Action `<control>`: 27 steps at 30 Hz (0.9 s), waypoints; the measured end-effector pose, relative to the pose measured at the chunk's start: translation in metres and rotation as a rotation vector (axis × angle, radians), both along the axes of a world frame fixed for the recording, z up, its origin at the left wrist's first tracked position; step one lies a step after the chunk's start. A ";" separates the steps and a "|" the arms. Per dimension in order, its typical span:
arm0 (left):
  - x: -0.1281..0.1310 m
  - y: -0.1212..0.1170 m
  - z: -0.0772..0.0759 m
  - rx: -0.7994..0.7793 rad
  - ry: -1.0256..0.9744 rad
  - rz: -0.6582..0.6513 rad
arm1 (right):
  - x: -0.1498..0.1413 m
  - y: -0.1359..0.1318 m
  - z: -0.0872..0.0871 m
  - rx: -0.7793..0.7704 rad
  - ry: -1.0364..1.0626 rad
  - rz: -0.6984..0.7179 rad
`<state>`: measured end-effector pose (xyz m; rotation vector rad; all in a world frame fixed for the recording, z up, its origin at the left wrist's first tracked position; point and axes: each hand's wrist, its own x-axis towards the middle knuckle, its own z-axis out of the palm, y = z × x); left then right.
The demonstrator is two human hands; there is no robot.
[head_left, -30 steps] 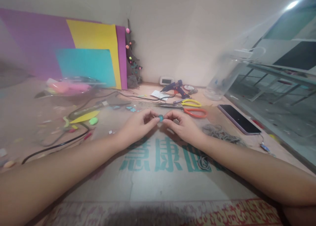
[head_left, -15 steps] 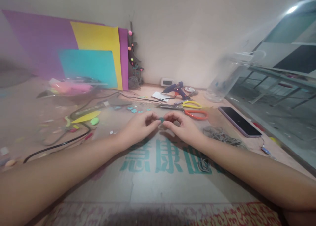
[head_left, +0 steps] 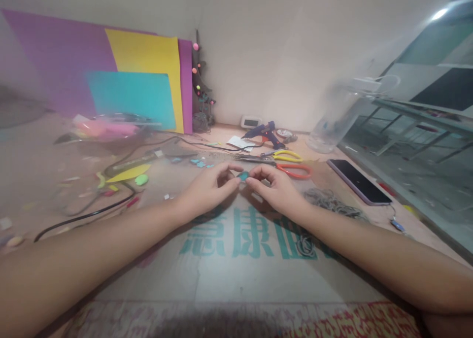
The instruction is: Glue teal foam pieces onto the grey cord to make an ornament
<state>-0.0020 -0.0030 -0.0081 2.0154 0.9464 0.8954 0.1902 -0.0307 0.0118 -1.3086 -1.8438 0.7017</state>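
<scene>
A small teal piece (head_left: 243, 176) is held between the fingertips of both hands, above the board with green lettering. My left hand (head_left: 218, 184) pinches its left side with thumb and forefinger. On the other side, the thumb and fingers of my right hand (head_left: 271, 184) close on it. Its exact kind is too small to make out. Just beyond the hands lie scissors with orange handles (head_left: 295, 171) and a tool with yellow handles (head_left: 287, 155). Several light-blue flower-like cutouts (head_left: 199, 163) rest behind my left hand.
A dark-blue glue gun (head_left: 266, 132) stands at the back by a small white clock (head_left: 250, 121). To the right are a phone (head_left: 358, 181), grey cord (head_left: 334, 204) and a clear plastic jug (head_left: 330, 118). Coloured sheets (head_left: 148, 52) lean at the back left; a black cable (head_left: 88, 213) crosses the left.
Both hands stay in nearly the same place while the teal piece turns slightly between the fingertips and shows more of its face now. My left forefinger has lifted a little from it.
</scene>
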 end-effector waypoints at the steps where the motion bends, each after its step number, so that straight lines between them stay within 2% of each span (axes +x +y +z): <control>1: 0.000 0.001 -0.001 -0.004 -0.011 0.012 | 0.000 0.000 0.000 0.010 0.000 -0.005; 8: 0.001 0.004 -0.005 -0.050 -0.087 0.053 | 0.001 0.002 -0.003 0.103 -0.030 -0.035; 14: 0.001 -0.001 0.003 -0.252 -0.202 -0.060 | 0.001 0.003 -0.003 0.147 -0.043 -0.046; 17: 0.002 -0.001 0.002 -0.295 -0.203 -0.092 | 0.000 0.002 -0.001 0.139 -0.033 -0.037; 27: 0.001 0.004 -0.005 -0.268 -0.207 -0.107 | -0.002 0.001 -0.002 0.010 0.068 0.065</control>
